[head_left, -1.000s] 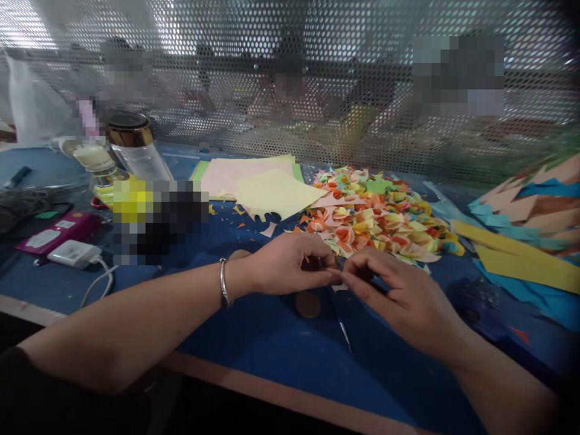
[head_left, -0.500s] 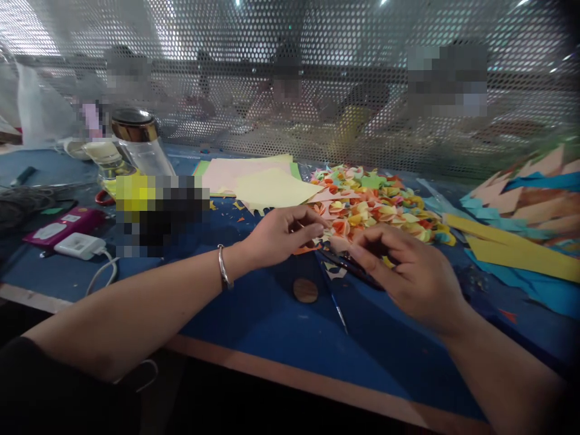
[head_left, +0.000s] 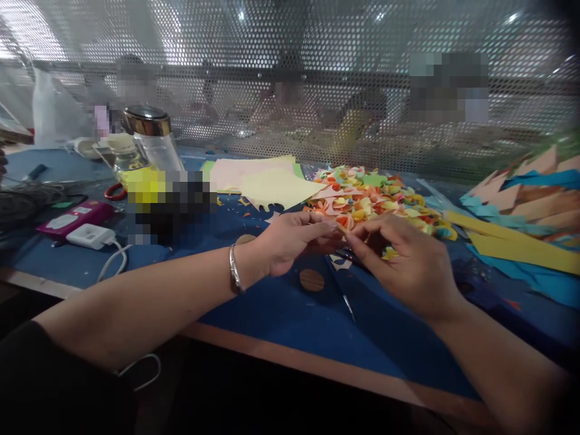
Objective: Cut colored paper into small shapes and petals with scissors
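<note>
My left hand (head_left: 290,241) and my right hand (head_left: 401,266) meet fingertip to fingertip over the blue table (head_left: 281,314), just in front of a heap of small folded paper pieces (head_left: 376,202) in orange, yellow, pink and green. Both hands pinch a small pale paper piece (head_left: 341,229) between thumb and fingers; most of it is hidden by the fingers. A silver bangle (head_left: 234,277) sits on my left wrist. Below the hands lie a thin dark brush or pen (head_left: 347,302) and a round brown disc (head_left: 312,280).
Pink and yellow paper sheets (head_left: 267,181) lie behind the hands. Yellow and blue paper strips (head_left: 521,248) pile at the right. At the left stand a gold-lidded jar (head_left: 154,142), a magenta phone (head_left: 75,217), a white charger (head_left: 90,235). Perforated metal screen (head_left: 317,90) walls the back.
Both hands have lifted slightly and closed together again on the small paper piece, after the left hand reached toward the heap. The camera view has shifted a little.
</note>
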A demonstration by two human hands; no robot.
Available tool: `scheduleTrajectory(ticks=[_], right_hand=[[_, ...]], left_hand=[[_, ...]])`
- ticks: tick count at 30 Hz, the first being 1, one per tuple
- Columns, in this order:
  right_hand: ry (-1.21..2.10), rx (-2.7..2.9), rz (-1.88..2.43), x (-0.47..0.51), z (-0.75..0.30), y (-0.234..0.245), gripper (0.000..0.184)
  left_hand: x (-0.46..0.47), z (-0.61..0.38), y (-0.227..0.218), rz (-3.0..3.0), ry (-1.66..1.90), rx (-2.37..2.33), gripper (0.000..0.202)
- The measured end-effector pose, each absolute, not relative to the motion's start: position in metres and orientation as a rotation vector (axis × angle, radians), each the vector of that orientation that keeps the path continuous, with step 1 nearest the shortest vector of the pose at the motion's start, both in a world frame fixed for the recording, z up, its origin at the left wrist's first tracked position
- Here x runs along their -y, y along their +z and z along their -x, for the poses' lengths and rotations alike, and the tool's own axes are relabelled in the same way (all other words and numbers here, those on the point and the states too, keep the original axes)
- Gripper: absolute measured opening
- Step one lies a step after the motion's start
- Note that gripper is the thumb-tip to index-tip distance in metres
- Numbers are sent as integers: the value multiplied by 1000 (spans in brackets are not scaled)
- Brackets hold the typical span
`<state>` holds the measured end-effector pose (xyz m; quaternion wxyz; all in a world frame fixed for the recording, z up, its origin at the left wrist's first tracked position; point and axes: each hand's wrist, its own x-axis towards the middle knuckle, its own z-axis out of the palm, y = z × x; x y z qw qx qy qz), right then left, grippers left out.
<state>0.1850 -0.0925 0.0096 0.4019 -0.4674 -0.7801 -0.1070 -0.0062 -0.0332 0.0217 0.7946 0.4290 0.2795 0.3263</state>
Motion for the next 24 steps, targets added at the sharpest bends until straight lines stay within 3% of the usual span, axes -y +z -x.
scheduleTrajectory(ticks=[13,19,24], right_hand=[[-184,1911,1258,93,-183,5,9],[-36,1542,1359,92,-191,6,23],[34,1576,1340,90,-191,7,23]], left_hand=[[23,9,19,-891,747,-564,14],[22,10,18,-901,746,-561,7],[21,9,14,-922,736,-545,5]])
